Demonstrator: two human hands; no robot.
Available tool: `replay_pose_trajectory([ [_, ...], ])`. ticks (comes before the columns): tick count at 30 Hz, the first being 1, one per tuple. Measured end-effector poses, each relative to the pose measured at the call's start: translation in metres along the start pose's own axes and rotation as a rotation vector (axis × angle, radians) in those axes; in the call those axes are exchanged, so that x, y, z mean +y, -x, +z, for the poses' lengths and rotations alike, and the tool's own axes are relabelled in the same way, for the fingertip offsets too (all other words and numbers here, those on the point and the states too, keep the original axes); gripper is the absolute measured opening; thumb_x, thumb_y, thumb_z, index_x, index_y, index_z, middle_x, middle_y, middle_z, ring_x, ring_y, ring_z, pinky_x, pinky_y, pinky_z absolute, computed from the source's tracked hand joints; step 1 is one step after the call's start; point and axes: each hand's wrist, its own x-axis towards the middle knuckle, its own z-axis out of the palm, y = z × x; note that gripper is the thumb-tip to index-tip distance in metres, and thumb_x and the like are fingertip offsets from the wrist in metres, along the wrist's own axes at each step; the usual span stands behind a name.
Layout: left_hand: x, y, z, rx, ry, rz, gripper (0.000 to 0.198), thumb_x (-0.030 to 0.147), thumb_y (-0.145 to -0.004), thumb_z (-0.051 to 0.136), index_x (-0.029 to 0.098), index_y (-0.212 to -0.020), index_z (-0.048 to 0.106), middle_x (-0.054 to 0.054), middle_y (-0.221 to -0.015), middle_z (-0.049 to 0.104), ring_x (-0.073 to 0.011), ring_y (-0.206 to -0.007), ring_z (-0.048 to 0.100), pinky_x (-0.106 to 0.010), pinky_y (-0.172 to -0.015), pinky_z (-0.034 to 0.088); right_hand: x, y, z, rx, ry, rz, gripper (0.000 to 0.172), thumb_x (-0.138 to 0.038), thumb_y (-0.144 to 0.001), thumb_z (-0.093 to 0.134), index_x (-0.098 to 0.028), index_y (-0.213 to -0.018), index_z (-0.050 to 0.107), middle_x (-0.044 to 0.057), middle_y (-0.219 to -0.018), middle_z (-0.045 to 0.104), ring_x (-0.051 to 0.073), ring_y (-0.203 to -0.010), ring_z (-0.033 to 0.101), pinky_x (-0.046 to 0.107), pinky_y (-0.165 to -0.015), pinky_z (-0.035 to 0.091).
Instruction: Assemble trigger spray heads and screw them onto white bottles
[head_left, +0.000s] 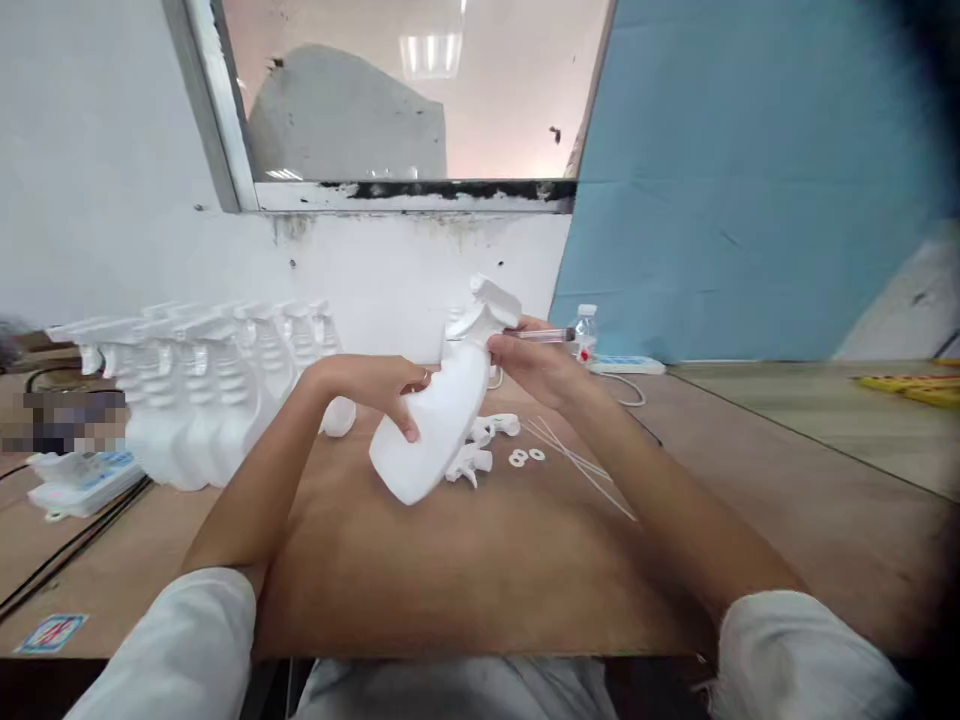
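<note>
While left hand grips bottle, right hand (seemingly) holds sprayer.

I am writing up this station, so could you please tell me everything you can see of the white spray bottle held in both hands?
The spray bottle is opaque white plastic, with a broad base, a narrowing body and a trigger head on top. It is held tilted over the brown table, base down-left, head up-right. The left hand grips its body; the right hand closes on its neck under the head.
</note>
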Motion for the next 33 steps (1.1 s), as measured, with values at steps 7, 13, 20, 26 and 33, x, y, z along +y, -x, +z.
replay_pose_trajectory([
  [7,0.000,0.004,-0.003,-0.024,0.149,0.137,0.038,0.047,-0.073,0.073,0.020,-0.095,0.057,0.000,-0.099,0.063,-0.0180,-0.086,0.057,-0.022,-0.068,0.039,-0.007,0.006,-0.002,-0.071,0.024,-0.148,0.028,-0.040,-0.059,0.085,-0.026,-0.079,0.071,0.001,-0.087,0.065,0.017,-0.078,0.056,0.032,-0.073,0.048],
  [13,-0.002,0.014,-0.010,-0.248,0.439,0.210,0.047,0.036,-0.074,0.077,0.026,-0.118,0.062,0.001,-0.120,0.067,-0.0204,-0.105,0.063,-0.023,-0.084,0.049,-0.004,0.006,-0.011,-0.186,0.024,-0.180,0.039,-0.050,-0.056,0.085,-0.027,-0.080,0.064,0.002,-0.088,0.061,0.019,-0.080,0.054,0.033,-0.070,0.048],
  [20,-0.012,0.013,-0.013,-0.358,0.585,0.234,0.050,0.035,-0.068,0.083,0.024,-0.115,0.068,0.001,-0.110,0.072,-0.0187,-0.094,0.068,-0.023,-0.082,0.055,0.004,0.006,-0.013,-0.263,-0.148,-0.190,0.051,-0.065,-0.049,0.082,-0.028,-0.076,0.059,0.001,-0.083,0.058,0.019,-0.082,0.054,0.033,-0.074,0.050],
  [26,-0.011,0.015,-0.015,-0.321,0.626,0.254,0.055,0.036,-0.071,0.081,0.022,-0.121,0.066,-0.002,-0.110,0.072,-0.0195,-0.093,0.069,-0.023,-0.079,0.056,0.008,0.005,-0.017,-0.254,-0.198,-0.186,0.044,-0.046,-0.048,0.089,-0.029,-0.078,0.062,-0.001,-0.085,0.060,0.015,-0.076,0.053,0.029,-0.068,0.049],
  [33,-0.014,0.025,-0.017,-0.421,0.591,0.274,0.049,0.037,-0.071,0.080,0.018,-0.115,0.069,-0.006,-0.114,0.071,-0.0241,-0.097,0.069,-0.025,-0.077,0.057,-0.026,0.007,-0.019,-0.063,-0.371,-0.397,0.040,-0.048,-0.051,0.090,-0.029,-0.078,0.067,-0.004,-0.076,0.059,0.009,-0.058,0.042,0.019,-0.043,0.036],
])
